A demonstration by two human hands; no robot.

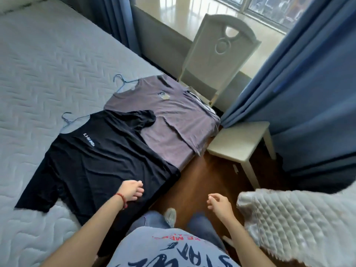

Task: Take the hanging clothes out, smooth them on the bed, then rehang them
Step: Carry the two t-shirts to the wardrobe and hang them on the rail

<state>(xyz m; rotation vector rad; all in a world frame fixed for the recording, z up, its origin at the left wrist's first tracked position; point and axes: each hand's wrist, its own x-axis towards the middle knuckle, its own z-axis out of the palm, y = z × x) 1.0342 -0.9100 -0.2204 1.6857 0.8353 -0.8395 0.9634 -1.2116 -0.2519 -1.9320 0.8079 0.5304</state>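
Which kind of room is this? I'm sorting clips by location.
Most likely a bedroom: a quilted mattress with two T-shirts laid out on hangers, blue curtains at a window, and a white chair.

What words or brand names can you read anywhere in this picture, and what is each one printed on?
"LI-NING": small pale print on the chest of the black T-shirt lying on the bed.
Grey T-shirt: small chest emblem, too blurred to read.
Wearer's own grey shirt: red and dark lettering, upside down and cut off, not readable.
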